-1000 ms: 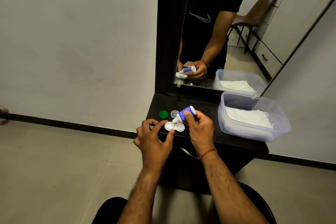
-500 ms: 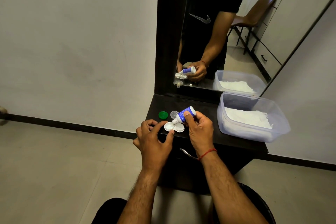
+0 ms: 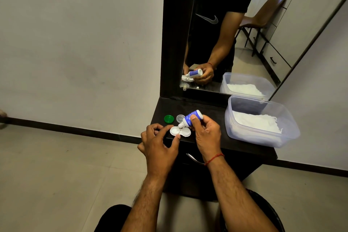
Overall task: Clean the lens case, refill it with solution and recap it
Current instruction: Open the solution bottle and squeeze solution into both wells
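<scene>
While the right hand grips a small blue-labelled solution bottle, thumb pressed on its side, the bottle tips nozzle-down toward the left hand. Its white tip is just over the lens case, about where the two round wells meet. The left hand pinches the case's left well between forefinger and thumb, other fingers curled, and the case lies flat on the dark table. Both wells are uncapped and white inside; whether any liquid sits in them I cannot tell from here.

Just beyond the left hand's fingertips lie two loose caps on the table, apart from the case: a green cap and beside it, close by the bottle's neck, a pale clear cap.

On the outer side of the right hand, well apart from it, stands a clear plastic tub, lidless, with a folded white cloth across its bottom. A red thread circles the right wrist. Behind the hands a mirror repeats bottle, case and tub.
</scene>
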